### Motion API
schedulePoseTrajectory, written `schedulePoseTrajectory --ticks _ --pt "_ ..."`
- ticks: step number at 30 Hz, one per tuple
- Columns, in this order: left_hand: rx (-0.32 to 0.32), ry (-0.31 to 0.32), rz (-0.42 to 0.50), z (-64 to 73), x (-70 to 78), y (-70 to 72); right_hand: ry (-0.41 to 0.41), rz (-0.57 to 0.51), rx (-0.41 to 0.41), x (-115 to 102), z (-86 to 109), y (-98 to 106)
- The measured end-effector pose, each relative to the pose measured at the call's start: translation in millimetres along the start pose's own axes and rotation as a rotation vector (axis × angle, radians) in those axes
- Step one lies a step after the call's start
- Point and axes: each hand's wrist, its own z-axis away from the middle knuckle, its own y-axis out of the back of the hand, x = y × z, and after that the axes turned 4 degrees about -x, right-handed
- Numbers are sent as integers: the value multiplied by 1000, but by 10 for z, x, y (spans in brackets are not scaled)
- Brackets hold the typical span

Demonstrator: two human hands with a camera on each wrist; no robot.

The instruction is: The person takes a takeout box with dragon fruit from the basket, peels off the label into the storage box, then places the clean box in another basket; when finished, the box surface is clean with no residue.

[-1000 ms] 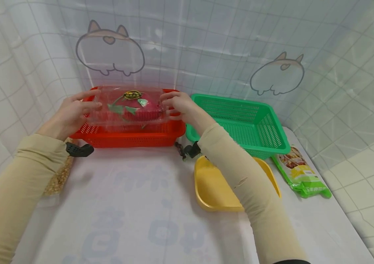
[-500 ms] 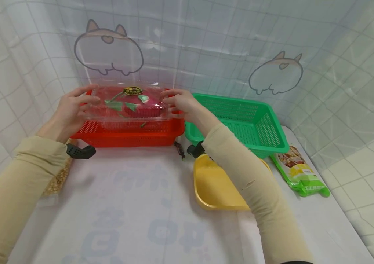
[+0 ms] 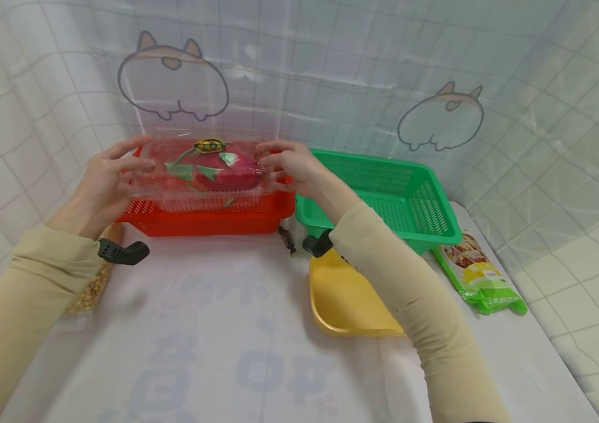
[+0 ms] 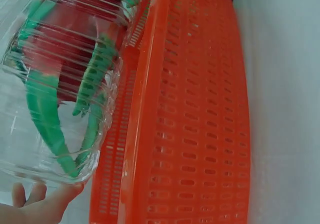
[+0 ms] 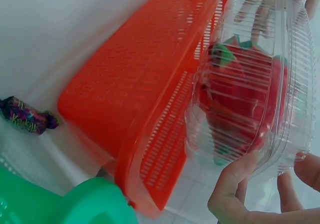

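Observation:
In the head view a clear plastic clamshell box (image 3: pixel 198 191) is held level over the red basket (image 3: pixel 209 223). Through its lid shows a dragon fruit (image 3: pixel 243 170), dark red with green leafy scales; a black-and-gold oval sticker (image 3: pixel 209 146) is on top. My left hand (image 3: pixel 103 185) grips the box's left end, and my right hand (image 3: pixel 296 170) grips the right end. The right wrist view shows the ribbed box (image 5: pixel 287 129) between both hands, beside the basket wall (image 5: pixel 120 79). Part of the left hand (image 4: pixel 45 204) appears under the box end in the left wrist view.
A green basket (image 3: pixel 384 205) stands right of the red one. In front of it is a yellow tray (image 3: pixel 349 299), partly under my right sleeve. A wrapped candy (image 3: pixel 287 239), a green food packet (image 3: pixel 481 273) and a bag of grains (image 3: pixel 90 294) lie on the table.
The box has shifted slightly up and back in the head view, and more of its ribbed side shows. Both hands keep their grip; the left hand has shifted slightly left.

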Motion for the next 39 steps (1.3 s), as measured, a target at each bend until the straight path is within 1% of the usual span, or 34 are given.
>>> schedulePoseTrajectory --ticks 2,7,10,16,20,23,25,29,31,34,37,38,39 --pt "2 -7 13 24 -8 -4 4 1 -1 7 18 -6" --pt "-19 -29 45 97 -25 -15 23 14 -13 18 73 -12" --pt "-50 -40 63 145 -24 -21 29 15 -25 21 113 -16" --pt "-126 -35 96 255 -4 -7 27 26 -47 44 193 -54" --pt "-133 -50 49 338 -1 -2 30 67 -53 60 258 -100" --pt "-145 -77 43 401 -18 4 41 108 -57 76 318 -141" --pt "-168 -86 55 446 -29 18 48 130 -59 89 362 -167" --pt "-237 -110 87 513 -52 62 58 153 -62 118 445 -212" --pt "-258 -120 101 541 -65 83 63 156 -64 133 483 -229" --pt "-250 -134 79 589 -85 107 77 141 -84 162 537 -252" --pt "-221 -141 30 659 -114 121 87 121 -111 195 588 -267" --pt "-218 -147 13 683 -126 124 88 116 -121 209 603 -271" --pt "-221 -152 15 706 -140 128 88 114 -126 223 619 -277"
